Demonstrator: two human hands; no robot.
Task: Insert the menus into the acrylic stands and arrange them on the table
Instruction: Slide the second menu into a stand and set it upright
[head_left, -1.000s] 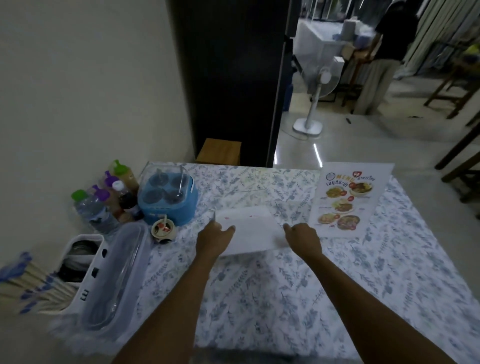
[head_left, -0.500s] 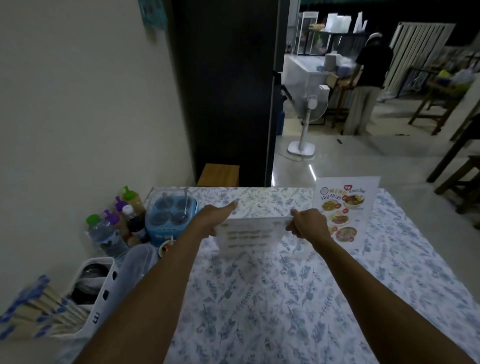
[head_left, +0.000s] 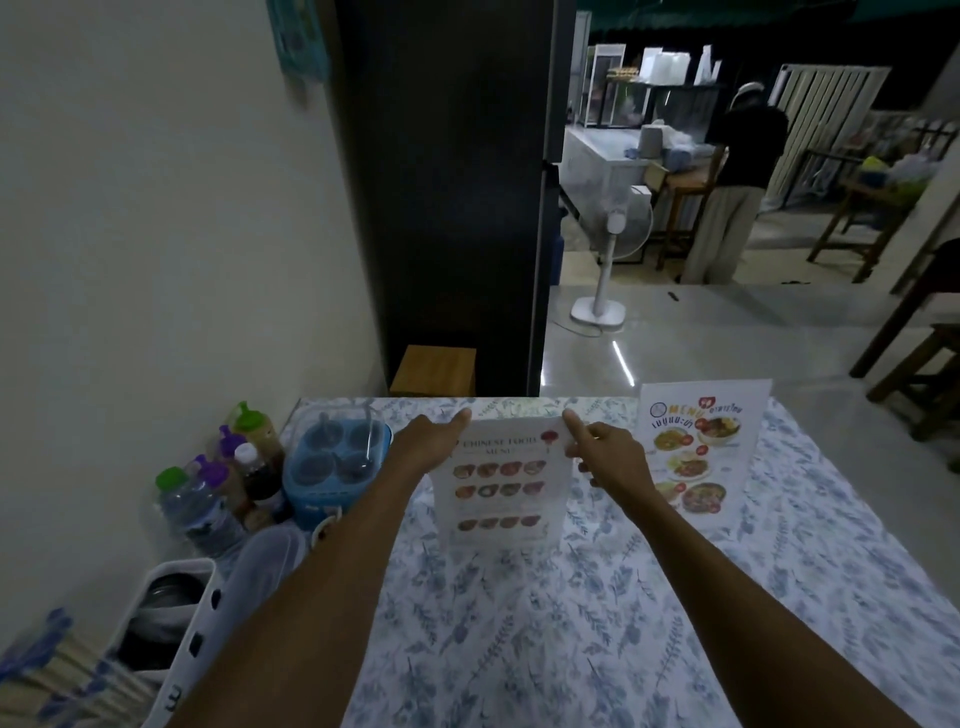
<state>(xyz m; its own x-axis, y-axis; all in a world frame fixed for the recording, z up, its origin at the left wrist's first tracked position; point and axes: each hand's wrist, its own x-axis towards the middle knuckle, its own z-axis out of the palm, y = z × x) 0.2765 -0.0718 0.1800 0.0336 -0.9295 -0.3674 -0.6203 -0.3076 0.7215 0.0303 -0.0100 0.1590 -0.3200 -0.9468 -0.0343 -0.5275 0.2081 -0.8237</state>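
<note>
Head view. Table (head_left: 597, 623) with a blue floral cloth fills the lower frame. Chinese menu (head_left: 501, 483) stands upright near the middle of the table, its base on the cloth, face toward the camera; whether it already sits in a clear stand cannot be told.

Left hand (head_left: 434, 441) is at the menu's upper left corner, index finger stretched along the top edge, the other fingers curled behind the sheet; it grips that edge. Right hand (head_left: 610, 460) is at the upper right corner, index finger pointing up against the edge, the remaining fingers half curled at the side; contact looks light, a firm pinch cannot be confirmed.

Thai menu (head_left: 701, 457) stands upright just to the right of the right hand, apart from the Chinese menu, near the far edge of the table.

Left side of the table, along the wall: bottles (head_left: 228, 478), a blue caddy (head_left: 337, 462), a white holder (head_left: 171, 639).

Background: fan (head_left: 613, 244) on the floor, a person (head_left: 727, 182) at a counter.
</note>
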